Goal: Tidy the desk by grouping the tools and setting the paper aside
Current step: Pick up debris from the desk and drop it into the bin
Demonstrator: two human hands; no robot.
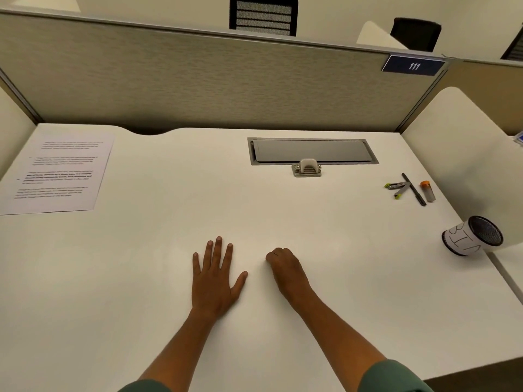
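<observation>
A printed sheet of paper [59,171] lies flat at the far left of the white desk [169,222]. At the right side, grouped close together, lie two grey tools with yellow-green tips [396,188], a black pen [413,189] and a small clear vial with an orange cap [428,190]. A small white hole punch [307,168] stands near the back middle. My left hand [215,278] rests flat on the desk, fingers spread, holding nothing. My right hand [285,270] sits beside it, fingers curled under, with nothing visible in it.
A mesh cup wrapped in a paper label [471,236] lies on its side at the desk's right edge. A grey cable hatch [312,151] is set into the desk behind the punch. A fabric partition [198,80] closes the back; a white side panel [458,148] stands at right.
</observation>
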